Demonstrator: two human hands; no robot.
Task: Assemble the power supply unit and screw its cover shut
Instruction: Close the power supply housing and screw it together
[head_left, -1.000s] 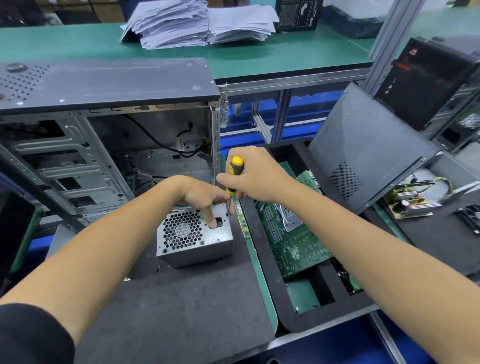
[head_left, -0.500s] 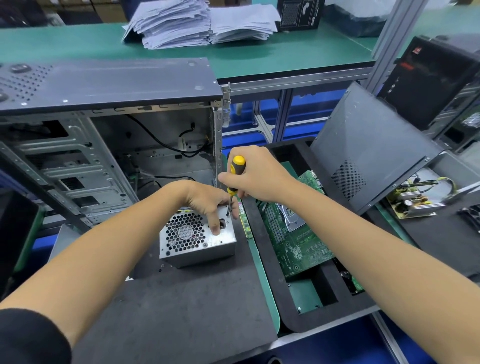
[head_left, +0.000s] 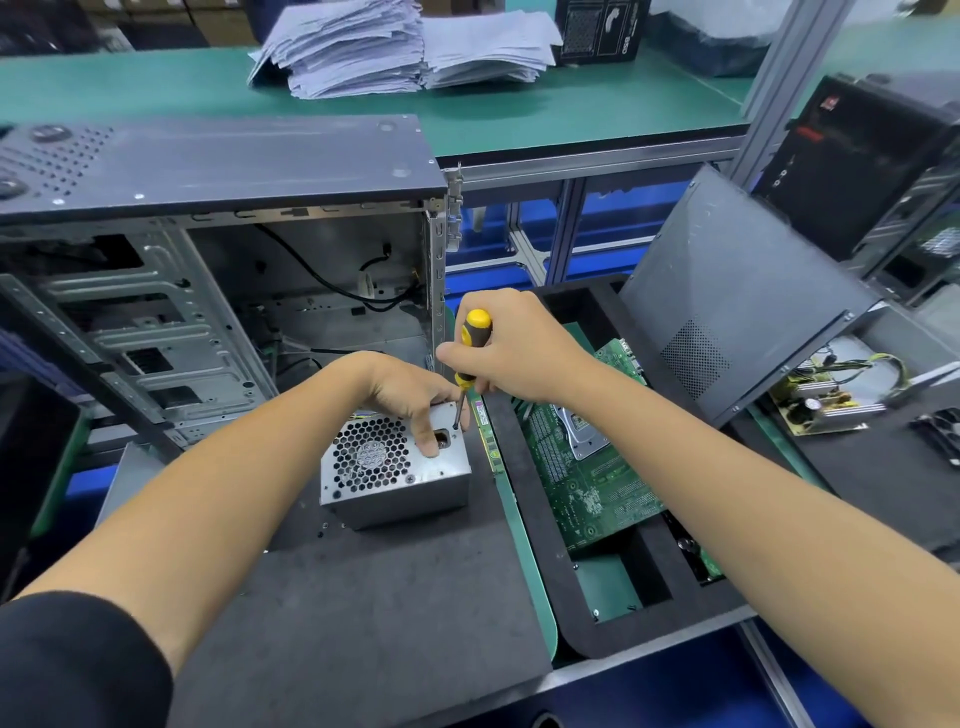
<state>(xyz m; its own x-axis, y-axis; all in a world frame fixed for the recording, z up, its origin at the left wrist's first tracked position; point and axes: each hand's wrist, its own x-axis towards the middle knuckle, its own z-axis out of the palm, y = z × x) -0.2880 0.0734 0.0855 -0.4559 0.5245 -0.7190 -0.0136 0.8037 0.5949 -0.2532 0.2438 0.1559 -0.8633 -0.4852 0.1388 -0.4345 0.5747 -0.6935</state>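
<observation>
An open case (head_left: 208, 270) stands at the left, and the PSU (head_left: 395, 467) sits on the foam mat (head_left: 363, 613) before it. The left hand (head_left: 410, 389) rests on the PSU's top, fingers pressing down. The right hand (head_left: 514, 353) grips a screwdriver (head_left: 470, 353), tip at the PSU's far right corner; a green board (head_left: 587, 467) lies to the right.

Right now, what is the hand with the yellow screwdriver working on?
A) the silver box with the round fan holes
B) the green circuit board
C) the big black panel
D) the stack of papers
A: the right hand holds the screwdriver with its tip down on the silver power supply box, which the left hand steadies.
</observation>
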